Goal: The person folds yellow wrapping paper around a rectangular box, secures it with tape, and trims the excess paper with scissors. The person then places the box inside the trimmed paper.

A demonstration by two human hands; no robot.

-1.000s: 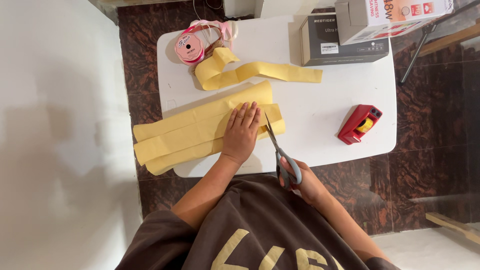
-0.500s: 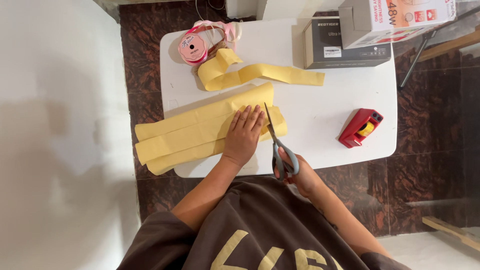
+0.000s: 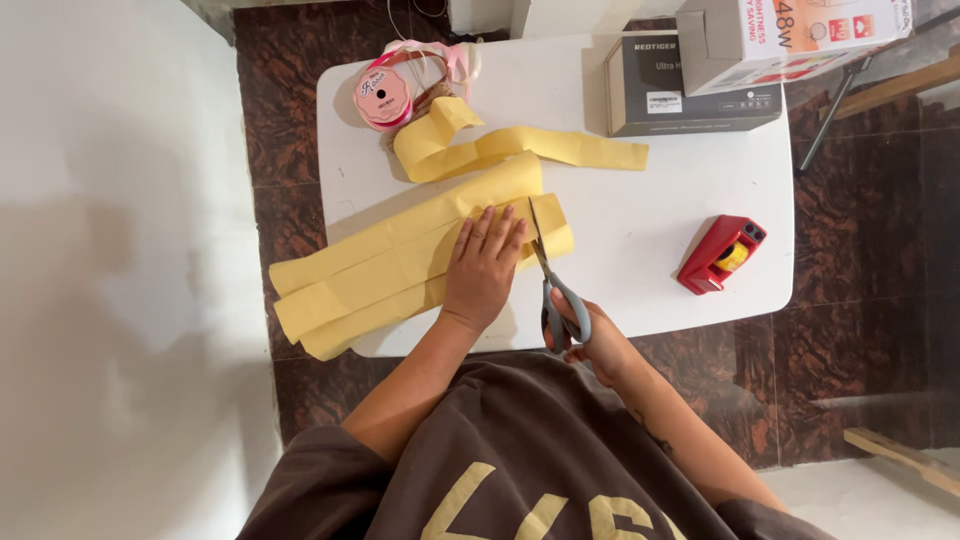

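Pressing flat on the yellow paper [image 3: 400, 260], the left hand [image 3: 482, 268] sits beside scissors [image 3: 553, 280] gripped by the right hand [image 3: 592, 345].

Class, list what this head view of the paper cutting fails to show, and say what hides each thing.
1. Paper under the left hand: covered by the palm.
2. Right hand fingers: hidden in the scissors handles.
3. White box: cut off by the top edge.
4. Grey box: partly covered by the white box.
5. Table legs: hidden beneath its top.
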